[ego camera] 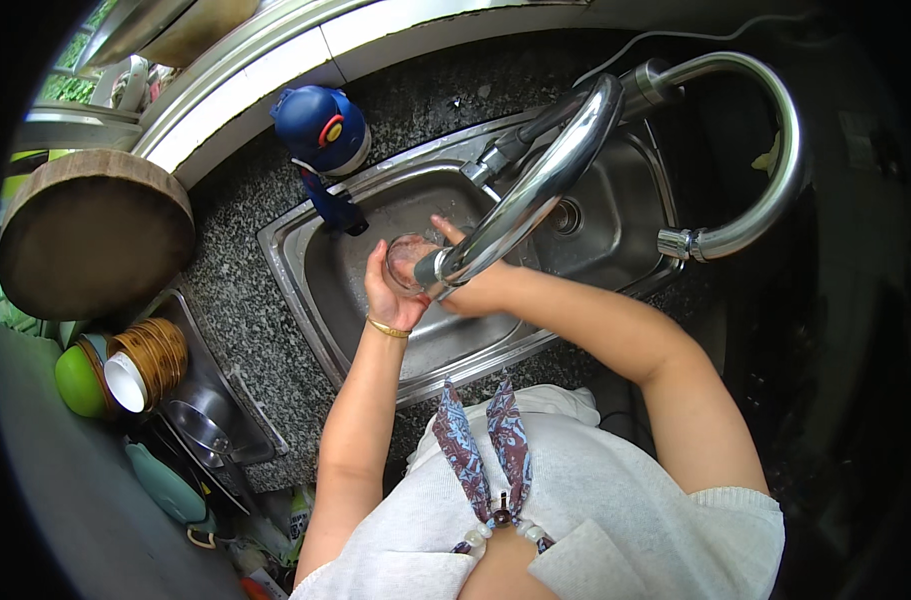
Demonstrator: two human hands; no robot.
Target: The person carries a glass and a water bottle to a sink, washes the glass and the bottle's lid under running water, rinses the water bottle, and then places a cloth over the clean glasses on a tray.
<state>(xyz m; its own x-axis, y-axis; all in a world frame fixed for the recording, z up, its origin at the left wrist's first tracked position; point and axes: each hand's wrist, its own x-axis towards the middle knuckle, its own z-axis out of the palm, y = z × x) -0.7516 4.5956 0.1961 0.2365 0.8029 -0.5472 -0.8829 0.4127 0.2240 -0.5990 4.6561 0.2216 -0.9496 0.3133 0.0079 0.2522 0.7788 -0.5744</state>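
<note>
Over the left basin of the stainless steel sink (328, 277), my left hand (395, 292) grips a clear glass vessel (404, 262) by its side. My right hand (470, 289) is at the vessel's mouth, partly hidden by the chrome faucet spout (534, 191); its fingers show through the glass, and whether it holds anything cannot be seen. The spout's dark tip lies right over the glass in this view. Behind the basin stands a bottle with a blue lid (316, 127), its dark blue strap (335, 206) hanging over the sink's rim.
A second curved chrome faucet (785, 150) arches at the right, near the smaller basin's drain (565, 216). On the left are a round wooden board (95, 236), stacked brown bowls (159, 360), a green bowl (80, 381) and a metal pan (196, 427). A tiled ledge runs behind the counter.
</note>
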